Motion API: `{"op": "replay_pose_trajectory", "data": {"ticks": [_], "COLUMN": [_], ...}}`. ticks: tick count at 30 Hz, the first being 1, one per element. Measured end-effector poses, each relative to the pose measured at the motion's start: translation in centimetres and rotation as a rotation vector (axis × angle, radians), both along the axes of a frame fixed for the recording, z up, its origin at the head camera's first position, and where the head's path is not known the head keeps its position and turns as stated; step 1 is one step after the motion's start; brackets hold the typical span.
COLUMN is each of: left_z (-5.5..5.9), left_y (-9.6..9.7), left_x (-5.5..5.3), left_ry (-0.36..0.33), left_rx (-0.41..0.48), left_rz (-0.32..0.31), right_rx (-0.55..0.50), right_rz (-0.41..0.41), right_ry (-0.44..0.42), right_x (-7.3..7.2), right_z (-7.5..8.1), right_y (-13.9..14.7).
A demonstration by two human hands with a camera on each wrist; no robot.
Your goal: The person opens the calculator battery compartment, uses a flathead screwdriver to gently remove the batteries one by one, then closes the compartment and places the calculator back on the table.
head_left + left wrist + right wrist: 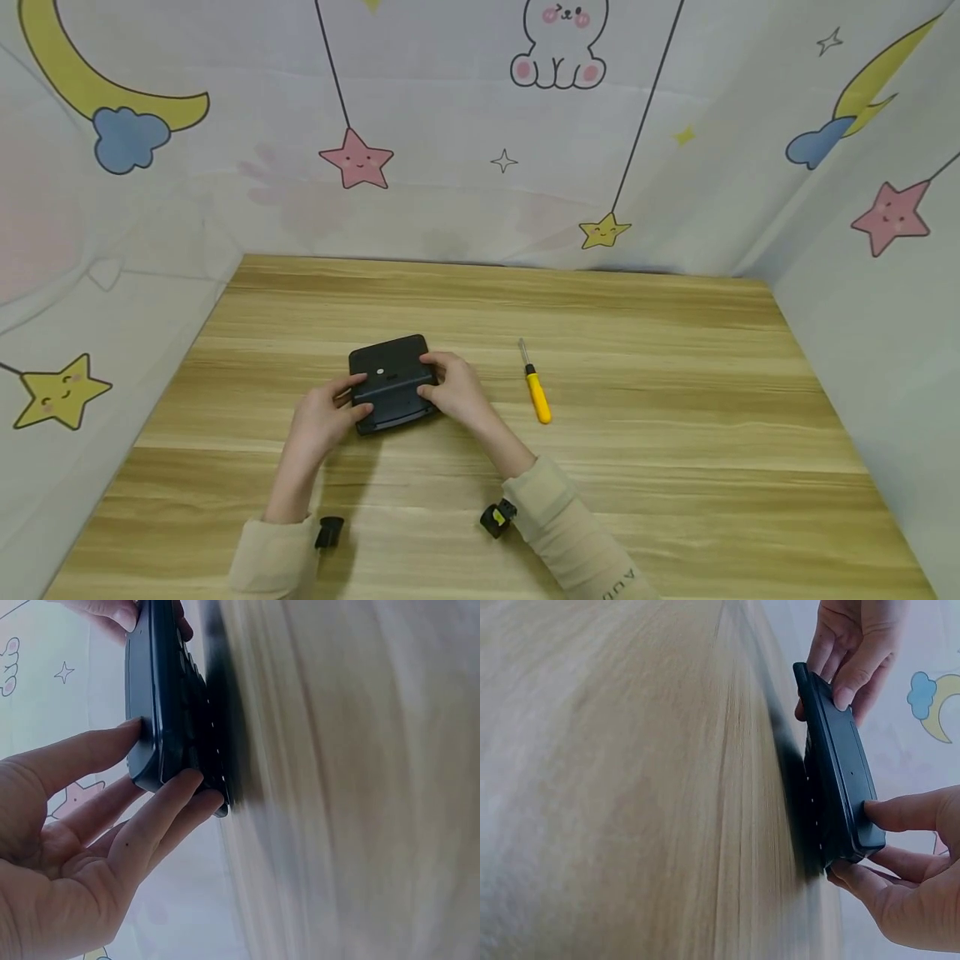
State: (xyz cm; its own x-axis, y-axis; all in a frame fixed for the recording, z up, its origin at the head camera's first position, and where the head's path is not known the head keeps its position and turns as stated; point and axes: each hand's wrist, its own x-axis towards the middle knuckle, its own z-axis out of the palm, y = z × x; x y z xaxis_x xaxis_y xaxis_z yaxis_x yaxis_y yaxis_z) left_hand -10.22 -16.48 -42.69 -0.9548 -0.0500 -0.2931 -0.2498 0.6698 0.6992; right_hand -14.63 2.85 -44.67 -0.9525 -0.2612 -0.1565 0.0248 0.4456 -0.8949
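Note:
A black desk calculator [392, 367] is held face down close over the wooden table, its back turned up with a small pale round spot on it. Rows of keys show along its underside in the left wrist view. My left hand [324, 417] grips its left edge, thumb [124, 739] on the back and fingers [176, 799] curled underneath. At the opposite edge my right hand [459, 390] pinches it, the thumb [900, 814] pressing on the back and the other fingers beneath. Right of the hands lies a screwdriver [537, 396] with a yellow handle, its shaft pointing away.
The wooden table [675, 417] meets a white printed curtain [450, 217] at the back and sides. Black wrist camera mounts [497, 518] sit beside both sleeves, low over the near part of the table.

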Motion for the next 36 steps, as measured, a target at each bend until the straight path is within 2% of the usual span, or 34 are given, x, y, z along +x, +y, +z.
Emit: {"op": "replay_pose_trajectory", "data": {"ticks": [10,16,29,36], "left_z": [-0.36,-0.42,-0.64,-0.53], "left_y": [0.22,0.37,0.38,0.62], "left_x": [-0.17,-0.24,-0.38,-0.31], "left_ry": [0.023,0.044,0.051,0.063], "left_rx": [-0.019,-0.062,-0.103,-0.135], "left_rz": [0.025,0.031,0.043,0.046], "right_rx": [0.085,0.145,0.181,0.193], "right_rz": [-0.005,0.014,0.04,0.045], "right_ry": [0.084,0.149,0.195,0.159], "right_x": [0.14,0.29,0.34,0.55], "right_z": [-0.36,-0.56,-0.98,-0.88], "right_y": [-0.19,-0.4,-0.51,-0.49]}}
